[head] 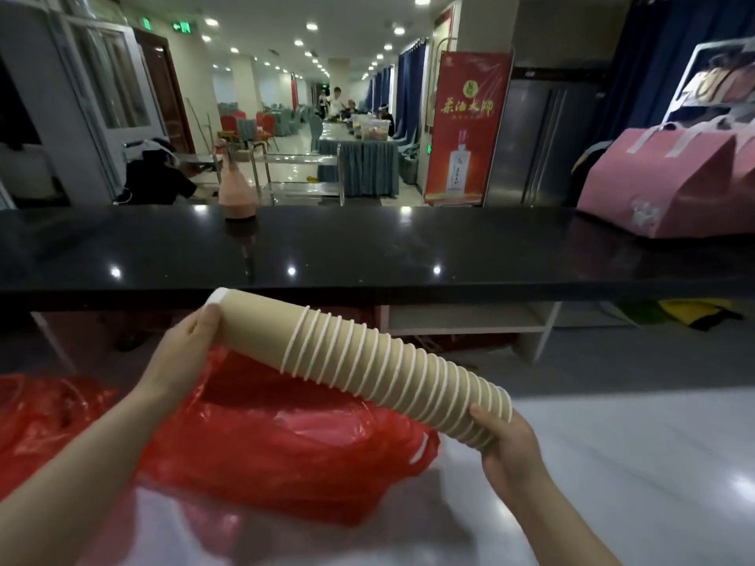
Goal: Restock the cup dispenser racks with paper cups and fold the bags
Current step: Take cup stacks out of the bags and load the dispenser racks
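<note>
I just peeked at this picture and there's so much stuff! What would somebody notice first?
First, the long stack of paper cups slanting across the middle, the left hand gripping its upper end and the right hand its lower end. Below it a bright red plastic bag lies crumpled on the pale worktop. Farther back, a pink gift bag sits on the right of the shiny black counter.

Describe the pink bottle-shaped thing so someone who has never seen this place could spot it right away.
Look along the long black counter that crosses the room. The pink flask stands upright on its far edge, left of the middle. Unlike the boxy pink bags at the right end, it is cone-shaped with a narrow neck.
</note>
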Demonstrator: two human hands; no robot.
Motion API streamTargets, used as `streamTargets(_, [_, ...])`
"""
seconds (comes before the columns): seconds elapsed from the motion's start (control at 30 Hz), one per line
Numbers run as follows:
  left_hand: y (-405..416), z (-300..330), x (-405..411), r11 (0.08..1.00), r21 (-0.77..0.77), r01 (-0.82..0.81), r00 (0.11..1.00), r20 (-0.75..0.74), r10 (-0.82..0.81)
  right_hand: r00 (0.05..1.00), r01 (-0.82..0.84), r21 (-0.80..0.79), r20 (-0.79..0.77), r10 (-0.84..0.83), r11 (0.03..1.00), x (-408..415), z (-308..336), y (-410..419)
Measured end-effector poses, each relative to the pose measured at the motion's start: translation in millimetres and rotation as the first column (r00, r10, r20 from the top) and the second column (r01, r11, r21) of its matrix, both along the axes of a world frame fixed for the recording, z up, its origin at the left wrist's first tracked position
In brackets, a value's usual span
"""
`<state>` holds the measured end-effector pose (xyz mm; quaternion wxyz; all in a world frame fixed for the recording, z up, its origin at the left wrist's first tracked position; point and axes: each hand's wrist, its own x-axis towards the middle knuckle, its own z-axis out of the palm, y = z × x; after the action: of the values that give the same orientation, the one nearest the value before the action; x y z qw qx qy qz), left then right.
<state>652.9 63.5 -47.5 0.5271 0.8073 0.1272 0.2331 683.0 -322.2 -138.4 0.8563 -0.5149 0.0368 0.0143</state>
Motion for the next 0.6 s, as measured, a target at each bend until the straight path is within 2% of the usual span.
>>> streamTargets(0.1, [-4.2,1.4,-25.9,0.978,-0.201,-0.056,0.992,0.100,0.077,0.995,-0.086,0.041,-0.056,0.088,0.995,0.8,-9.8,6.4])
streamTargets(0.17, [-7.6,4.5,-45.8,0.968,-0.242,-0.073,0.986,0.130,0.106,0.983,-0.149,0.090,-0.097,0.157,0.985,3.3,-18.0,14.0])
streamTargets(0.37, [-19.4,42.4,-106.9,0.983,-0.153,-0.102,0.969,0.207,0.132,0.885,-0.343,0.275,-0.227,0.407,0.898,-9.9,-28.7,61.0])
streamTargets(0.5, [-20.2,77.0,-148.7,0.967,-0.221,-0.127,0.947,0.264,0.185,0.846,-0.323,0.393,-0.288,0.449,0.861,-15.1,-10.5,94.3])
streamTargets(0.6, [-14.5,104.7,-189.7,0.961,-0.224,-0.165,0.921,0.312,0.231,0.832,-0.351,0.445,-0.255,0.493,0.824,-24.4,10.6,123.7])
